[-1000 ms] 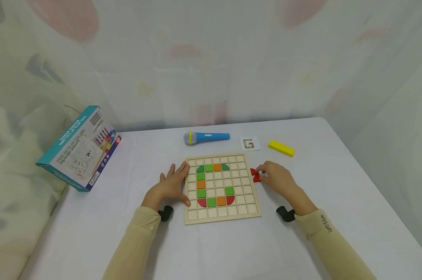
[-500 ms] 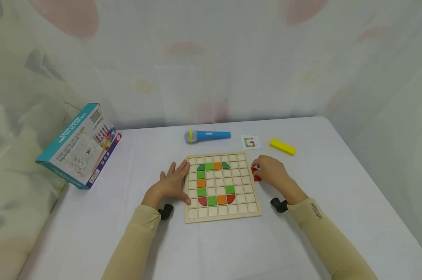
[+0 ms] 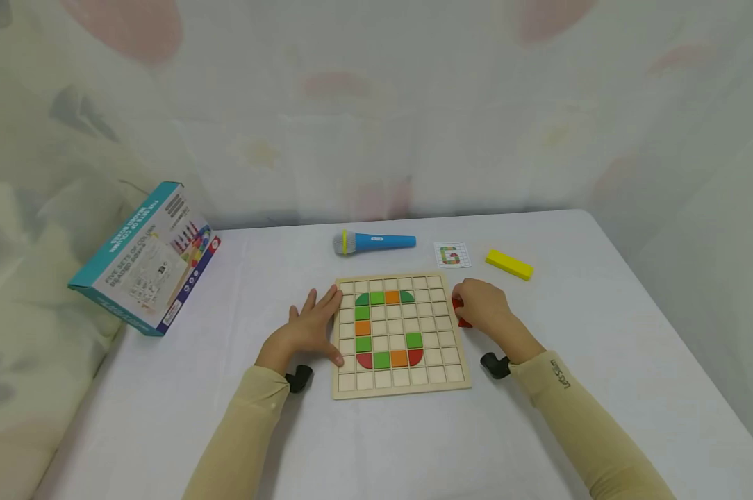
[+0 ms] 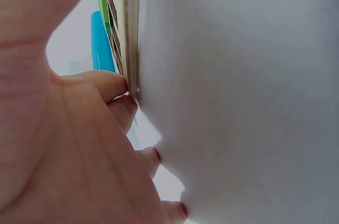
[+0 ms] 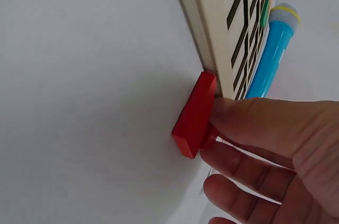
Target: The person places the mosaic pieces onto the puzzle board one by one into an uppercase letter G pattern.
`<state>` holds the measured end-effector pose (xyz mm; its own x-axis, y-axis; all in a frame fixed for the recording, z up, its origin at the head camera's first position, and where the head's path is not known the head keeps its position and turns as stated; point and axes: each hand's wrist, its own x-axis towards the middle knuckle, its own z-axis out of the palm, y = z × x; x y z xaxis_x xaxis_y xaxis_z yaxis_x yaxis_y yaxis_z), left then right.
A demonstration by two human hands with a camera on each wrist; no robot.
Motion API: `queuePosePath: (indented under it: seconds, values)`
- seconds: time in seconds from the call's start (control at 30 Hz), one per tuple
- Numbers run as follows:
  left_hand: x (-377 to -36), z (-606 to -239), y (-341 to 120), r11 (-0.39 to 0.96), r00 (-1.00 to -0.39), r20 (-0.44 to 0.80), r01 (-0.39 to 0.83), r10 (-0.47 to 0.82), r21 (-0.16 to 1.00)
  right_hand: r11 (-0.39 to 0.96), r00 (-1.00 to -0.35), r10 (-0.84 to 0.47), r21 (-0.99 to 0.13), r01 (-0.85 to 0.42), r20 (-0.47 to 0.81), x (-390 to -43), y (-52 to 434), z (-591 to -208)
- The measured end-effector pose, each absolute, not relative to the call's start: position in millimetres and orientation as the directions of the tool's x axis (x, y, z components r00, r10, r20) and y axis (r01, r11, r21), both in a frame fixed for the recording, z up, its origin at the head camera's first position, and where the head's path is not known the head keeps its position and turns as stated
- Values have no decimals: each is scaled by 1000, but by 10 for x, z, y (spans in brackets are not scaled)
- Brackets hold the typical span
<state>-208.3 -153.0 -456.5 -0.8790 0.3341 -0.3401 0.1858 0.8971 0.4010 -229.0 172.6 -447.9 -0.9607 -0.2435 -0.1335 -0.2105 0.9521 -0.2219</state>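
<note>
A wooden grid board (image 3: 437, 375) lies on the white table, with green, orange and red tiles set in a G shape. My left hand (image 3: 308, 330) lies flat with straight fingers (image 4: 114, 83) against the board's left edge (image 4: 130, 33). My right hand (image 3: 481, 309) is at the board's right edge (image 5: 204, 28) and pinches a red tile (image 5: 193, 115) between thumb and fingers. The tile stands tilted, one corner touching the board's rim. In the head view only bits of the red tile (image 3: 457, 303) show past the fingers.
A blue toy microphone (image 3: 374, 242) lies behind the board. To its right are a small card with a G pattern (image 3: 451, 255) and a yellow block (image 3: 508, 264). A teal box (image 3: 145, 258) leans at the table's left edge. A curtain hangs behind.
My right hand has slid left with the red tile, from a little way off to right against the board's right edge. My left hand has stayed put.
</note>
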Motion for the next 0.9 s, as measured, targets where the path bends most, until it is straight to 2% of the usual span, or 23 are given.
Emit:
queuePosePath:
  seconds: [0.2, 0.33, 0.6, 0.9]
  values:
    - [-2085, -4559, -1526, 893, -877, -338, 192, 342, 406, 956, -969, -237, -191, -221, -65, -2256, 1677, -4414]
    - [-2082, -4555, -1527, 894, -879, -337, 188, 338, 407, 936, -957, -290, -216, -279, -22, -2183, 1514, -4362]
    - [-2073, -4553, -1529, 893, -879, -337, 184, 337, 410, 891, -903, -428, -183, -415, -39, -2077, 1150, -4427]
    - [-2068, -4538, -1518, 897, -880, -341, 181, 330, 402, 870, -887, -463, -188, -455, 3, -2037, 992, -4467]
